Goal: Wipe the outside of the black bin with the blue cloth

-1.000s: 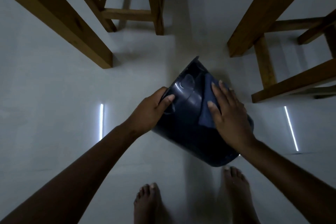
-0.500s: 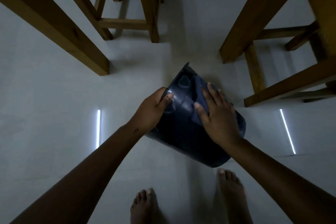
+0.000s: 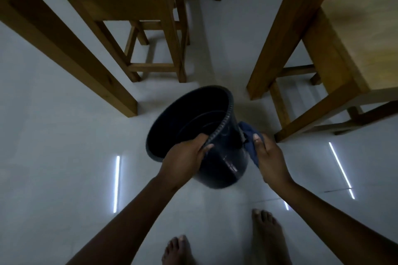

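The black bin [image 3: 224, 163] hangs tilted above the floor, its open mouth turned up and to the left so I see inside it. My left hand [image 3: 185, 155] grips the near part of its ribbed rim, thumb on the outside. My right hand [image 3: 269, 157] holds the blue cloth [image 3: 249, 137] bunched against the bin's right outer wall. Part of the cloth is hidden under my fingers.
Wooden table legs [image 3: 71, 49] slant in from the left and right [image 3: 277, 34]. A wooden stool [image 3: 150, 28] stands behind the bin, and another wooden seat [image 3: 355, 34] at the right. My bare feet [image 3: 267, 234] stand on the pale tiled floor [image 3: 64, 157].
The bin has turned from bottom-up to mouth-up. My left hand shifted from the side wall to the rim. My right hand with the cloth slid from the top face to the right side.
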Motion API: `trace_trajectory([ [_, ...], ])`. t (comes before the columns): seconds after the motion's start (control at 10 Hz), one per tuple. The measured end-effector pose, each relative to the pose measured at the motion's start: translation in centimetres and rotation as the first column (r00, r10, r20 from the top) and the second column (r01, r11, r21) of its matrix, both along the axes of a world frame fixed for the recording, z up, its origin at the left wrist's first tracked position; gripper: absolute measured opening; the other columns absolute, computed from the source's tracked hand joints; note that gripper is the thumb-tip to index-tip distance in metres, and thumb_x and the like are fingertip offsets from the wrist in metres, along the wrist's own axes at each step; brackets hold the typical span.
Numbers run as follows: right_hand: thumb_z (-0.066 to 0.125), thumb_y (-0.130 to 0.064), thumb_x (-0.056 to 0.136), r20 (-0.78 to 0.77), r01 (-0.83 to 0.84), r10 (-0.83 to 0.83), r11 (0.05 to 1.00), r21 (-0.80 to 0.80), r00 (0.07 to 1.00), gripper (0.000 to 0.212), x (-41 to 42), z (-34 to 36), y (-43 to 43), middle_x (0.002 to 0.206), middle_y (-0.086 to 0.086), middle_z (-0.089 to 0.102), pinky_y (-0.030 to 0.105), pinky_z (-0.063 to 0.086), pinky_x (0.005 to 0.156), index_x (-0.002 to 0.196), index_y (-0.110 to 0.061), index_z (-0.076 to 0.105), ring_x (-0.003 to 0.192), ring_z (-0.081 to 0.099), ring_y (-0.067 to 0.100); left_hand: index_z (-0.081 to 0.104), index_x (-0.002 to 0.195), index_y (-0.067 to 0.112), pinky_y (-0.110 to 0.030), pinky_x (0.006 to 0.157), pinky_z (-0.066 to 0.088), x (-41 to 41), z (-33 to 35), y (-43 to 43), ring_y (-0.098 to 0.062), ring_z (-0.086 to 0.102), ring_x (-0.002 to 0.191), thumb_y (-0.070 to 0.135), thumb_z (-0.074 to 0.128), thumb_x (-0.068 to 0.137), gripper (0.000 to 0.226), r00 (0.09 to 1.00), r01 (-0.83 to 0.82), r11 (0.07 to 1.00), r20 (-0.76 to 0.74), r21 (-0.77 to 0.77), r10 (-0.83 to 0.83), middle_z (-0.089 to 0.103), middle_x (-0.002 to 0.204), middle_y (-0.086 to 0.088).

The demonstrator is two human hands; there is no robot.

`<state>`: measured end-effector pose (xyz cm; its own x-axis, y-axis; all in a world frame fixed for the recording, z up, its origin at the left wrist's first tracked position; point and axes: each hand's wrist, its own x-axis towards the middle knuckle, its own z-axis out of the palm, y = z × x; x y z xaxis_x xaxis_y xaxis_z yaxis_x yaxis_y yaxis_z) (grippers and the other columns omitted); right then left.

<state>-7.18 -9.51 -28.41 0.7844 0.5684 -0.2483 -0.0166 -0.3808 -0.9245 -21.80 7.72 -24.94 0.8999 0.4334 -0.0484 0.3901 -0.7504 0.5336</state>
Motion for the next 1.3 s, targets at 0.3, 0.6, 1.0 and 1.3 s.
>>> trace_trajectory([
  [0.3,0.036,-0.043,0.101,0.036,0.159,-0.16,0.987,0.026,0.986,0.026,0.0,1.5,-2.8,0.106,0.002,0.068,0.029,0.047,0.088,0.116,-0.038,0.056,0.1,0.062,0.012,0.062,0.091,0.018,-0.023,0.042,0.048,-0.1,-3.5,-2.3,-0.015,0.06,0.047,0.003,0.074,0.064,0.033,0.919,0.388,0.868,-0.202,0.31,-0.339,0.063,0.061,0.003],
  [0.6,0.038,-0.035,0.102,-0.013,0.14,-0.14,0.989,-0.038,0.99,0.035,-1.5,1.0,-4.6,0.101,0.001,0.065,0.017,0.043,0.075,0.119,-0.015,0.06,0.1,0.061,0.016,0.059,0.093,0.015,-0.028,0.047,0.046,-1.6,-5.9,-4.8,-0.024,0.067,0.064,0.018,0.056,0.086,0.009,0.89,0.41,0.892,-0.295,0.189,-0.347,0.068,0.08,-0.004],
  [1.0,0.031,-0.045,0.102,0.228,0.281,-0.338,0.927,0.248,0.913,0.039,3.7,13.0,-6.3,0.112,-0.008,0.067,0.039,0.049,0.095,0.135,-0.038,0.049,0.103,0.061,0.006,0.058,0.115,0.024,-0.034,0.082,0.052,6.4,5.3,-5.4,-0.019,0.063,0.099,0.04,0.043,0.096,0.029,0.927,0.371,0.918,-0.118,0.138,-0.356,0.067,0.113,0.002],
  [1.3,0.036,-0.022,0.103,0.509,0.361,-0.441,0.897,0.254,0.739,0.042,12.8,20.1,-6.6,0.148,0.006,0.044,0.012,0.03,0.101,0.144,-0.013,0.039,0.135,0.042,0.019,0.06,0.115,0.017,-0.032,0.085,0.048,11.7,14.8,-7.2,-0.021,0.061,0.102,0.03,0.044,0.098,0.027,0.958,0.28,0.947,0.011,0.155,-0.285,0.066,0.115,-0.003],
])
